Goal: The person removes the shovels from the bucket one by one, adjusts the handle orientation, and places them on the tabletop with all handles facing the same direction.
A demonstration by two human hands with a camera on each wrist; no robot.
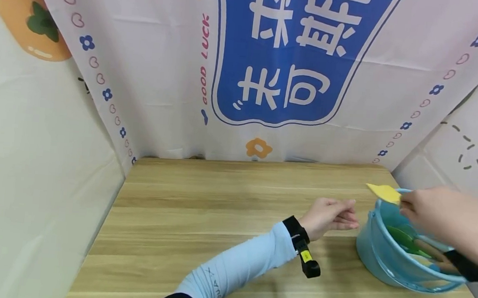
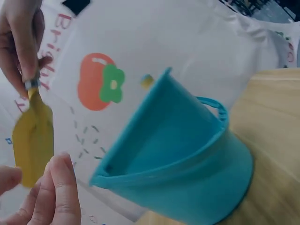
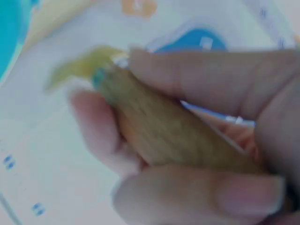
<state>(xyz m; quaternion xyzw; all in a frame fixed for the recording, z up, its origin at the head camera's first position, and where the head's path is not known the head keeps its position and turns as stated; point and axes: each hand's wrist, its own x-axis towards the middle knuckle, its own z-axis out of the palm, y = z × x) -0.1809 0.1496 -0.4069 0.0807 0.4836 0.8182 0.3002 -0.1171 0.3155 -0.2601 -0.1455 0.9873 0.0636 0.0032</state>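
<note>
My right hand (image 1: 448, 221) grips the wooden handle (image 3: 164, 126) of a small hand trowel with a yellow blade (image 1: 385, 193). It holds the trowel over a light blue bucket (image 1: 375, 258), with the blade pointing left past the rim. To the left of the bucket is my left hand (image 1: 328, 217), its fingers loosely bent and holding nothing. In the left wrist view, the left fingertips (image 2: 63, 178) overlap the yellow blade, but the head view shows a gap between them. Inside the bucket lie a green tool blade (image 1: 402, 236) and wooden handles (image 1: 429, 249), partly hidden by my right hand and wrist.
The bucket stands at the right side of a wood-grain table (image 1: 217, 213). Behind the table hangs a printed white cloth (image 1: 163, 91) with a blue panel. More white cloth (image 1: 32, 151) covers the left and right sides. The bucket's handle (image 1: 401, 281) hangs down in front.
</note>
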